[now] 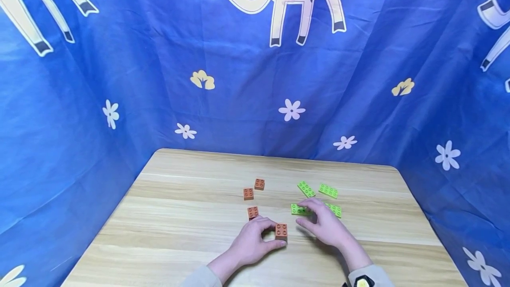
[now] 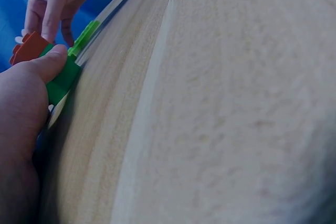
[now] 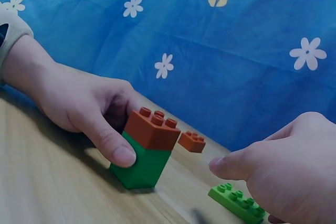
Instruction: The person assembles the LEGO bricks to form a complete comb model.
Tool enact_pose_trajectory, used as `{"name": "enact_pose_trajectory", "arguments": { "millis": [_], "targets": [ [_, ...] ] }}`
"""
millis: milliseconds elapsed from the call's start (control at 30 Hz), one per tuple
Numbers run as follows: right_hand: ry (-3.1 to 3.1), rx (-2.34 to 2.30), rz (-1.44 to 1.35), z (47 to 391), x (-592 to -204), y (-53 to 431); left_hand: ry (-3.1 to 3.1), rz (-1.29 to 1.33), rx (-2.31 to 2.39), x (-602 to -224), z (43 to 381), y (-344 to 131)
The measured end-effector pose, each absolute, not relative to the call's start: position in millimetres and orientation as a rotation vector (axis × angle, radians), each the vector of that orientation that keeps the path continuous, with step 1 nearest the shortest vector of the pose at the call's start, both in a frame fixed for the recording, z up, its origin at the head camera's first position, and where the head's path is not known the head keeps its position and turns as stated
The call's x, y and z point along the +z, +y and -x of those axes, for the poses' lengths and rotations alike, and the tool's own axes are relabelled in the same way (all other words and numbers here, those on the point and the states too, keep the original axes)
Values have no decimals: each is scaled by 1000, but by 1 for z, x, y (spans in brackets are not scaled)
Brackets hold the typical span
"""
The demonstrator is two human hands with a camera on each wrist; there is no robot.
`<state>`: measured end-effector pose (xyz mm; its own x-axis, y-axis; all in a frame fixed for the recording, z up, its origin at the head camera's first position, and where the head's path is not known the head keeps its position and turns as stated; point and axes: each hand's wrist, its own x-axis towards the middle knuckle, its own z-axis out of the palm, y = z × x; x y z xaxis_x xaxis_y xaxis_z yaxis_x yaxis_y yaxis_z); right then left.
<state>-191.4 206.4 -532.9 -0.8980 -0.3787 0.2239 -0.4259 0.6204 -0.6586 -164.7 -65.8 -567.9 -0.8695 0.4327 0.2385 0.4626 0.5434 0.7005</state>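
My left hand (image 1: 250,243) grips a two-block stack low over the wooden table, thumb on one side and fingers on the other. On top of the stack is a reddish-brown toy brick (image 3: 152,132) with four studs; a taller dark green block (image 3: 139,167) forms its lower part. My right hand (image 1: 327,224) reaches over a flat light green brick (image 1: 295,209), thumb and fingers spread apart above it. That brick lies on the table, partly covered by the fingers in the head view.
Three loose reddish-brown bricks, one of them (image 1: 248,194) mid-row, lie beyond the left hand. More light green bricks lie around the right hand, including one (image 1: 306,189) set at an angle and another (image 1: 328,190) beside it. A blue patterned curtain (image 1: 247,114) borders the table (image 1: 191,207).
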Motion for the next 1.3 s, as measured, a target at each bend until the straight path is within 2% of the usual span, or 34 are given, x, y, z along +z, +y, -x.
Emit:
{"name": "enact_pose_trajectory", "arguments": {
  "millis": [1000, 1300],
  "targets": [
    [-2816, 1015, -573, 206, -553, 205, -2730, 806, -1278, -567, 168, -68],
    [-2892, 1089, -461, 207, -552, 200, -2737, 803, -1275, -567, 168, -69]
  ]
}}
